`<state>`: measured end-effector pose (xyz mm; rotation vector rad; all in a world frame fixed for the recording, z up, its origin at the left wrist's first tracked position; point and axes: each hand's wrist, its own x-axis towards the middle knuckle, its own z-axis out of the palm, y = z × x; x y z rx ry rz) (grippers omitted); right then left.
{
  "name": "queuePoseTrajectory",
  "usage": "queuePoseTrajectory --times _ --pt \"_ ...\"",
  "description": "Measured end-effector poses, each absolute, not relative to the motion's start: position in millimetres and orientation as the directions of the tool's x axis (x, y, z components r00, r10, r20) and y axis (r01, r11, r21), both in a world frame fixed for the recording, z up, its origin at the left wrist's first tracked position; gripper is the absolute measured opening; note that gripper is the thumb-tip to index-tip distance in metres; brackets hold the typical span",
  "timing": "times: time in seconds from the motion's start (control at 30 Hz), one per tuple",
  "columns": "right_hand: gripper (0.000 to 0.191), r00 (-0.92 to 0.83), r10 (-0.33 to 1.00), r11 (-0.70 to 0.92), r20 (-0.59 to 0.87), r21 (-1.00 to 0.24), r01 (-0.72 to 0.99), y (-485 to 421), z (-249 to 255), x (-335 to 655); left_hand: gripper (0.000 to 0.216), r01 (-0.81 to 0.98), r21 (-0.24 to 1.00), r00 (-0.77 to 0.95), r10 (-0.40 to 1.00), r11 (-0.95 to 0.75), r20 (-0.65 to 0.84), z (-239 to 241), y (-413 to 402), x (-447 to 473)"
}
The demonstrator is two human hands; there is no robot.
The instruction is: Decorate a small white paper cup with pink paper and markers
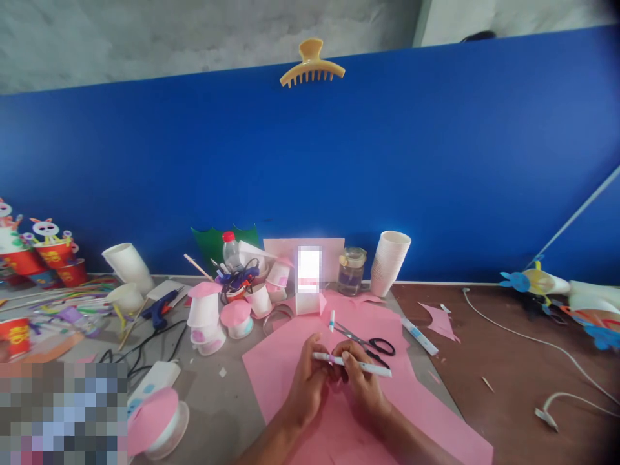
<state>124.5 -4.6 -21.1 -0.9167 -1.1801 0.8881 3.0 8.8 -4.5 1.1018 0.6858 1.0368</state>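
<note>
Both my hands meet over a large pink paper sheet (290, 381) on the table. My left hand (307, 381) and my right hand (358, 374) are closed on a white marker pen (361, 366) held level between them. The pen's left end sits in my left fingers, while its right end sticks out past my right hand. A small white pen cap (332, 320) lies on the pink sheet just beyond my hands. Black-handled scissors (371, 342) lie shut on the sheet, right behind my right hand.
White and pink paper cups (210, 320), a blue glue gun (159, 309), a glass jar (351, 270), a cup stack (389, 261) and a glue stick (419, 336) lie around. White cables (533, 339) cross the brown table at right. A blue partition (339, 168) backs the table.
</note>
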Motion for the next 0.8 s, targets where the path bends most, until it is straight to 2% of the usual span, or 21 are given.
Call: queuePoseTrajectory --times 0.2,0.3,0.4,0.8 --pt "0.037 0.119 0.923 0.364 0.365 -0.931 0.035 -7.1 -20.3 126.5 0.048 -0.282 0.949 0.331 0.943 0.142 -0.042 -10.4 15.9 -3.3" --pt "0.037 0.024 0.905 0.413 0.424 -0.893 0.180 -13.4 -18.4 126.1 0.049 -0.248 0.950 0.306 0.946 0.188 -0.107 -10.4 17.3 -3.6" --pt "0.034 0.006 0.875 0.464 0.485 -0.841 0.277 -19.8 -17.5 125.6 0.046 -0.188 0.967 0.305 0.946 0.173 -0.110 -4.6 14.2 -3.3" --pt "0.034 0.052 0.769 0.589 0.637 -0.738 0.330 -30.2 -24.1 119.5 0.041 -0.016 0.999 0.117 0.992 0.041 -0.039 9.1 -4.2 6.8"
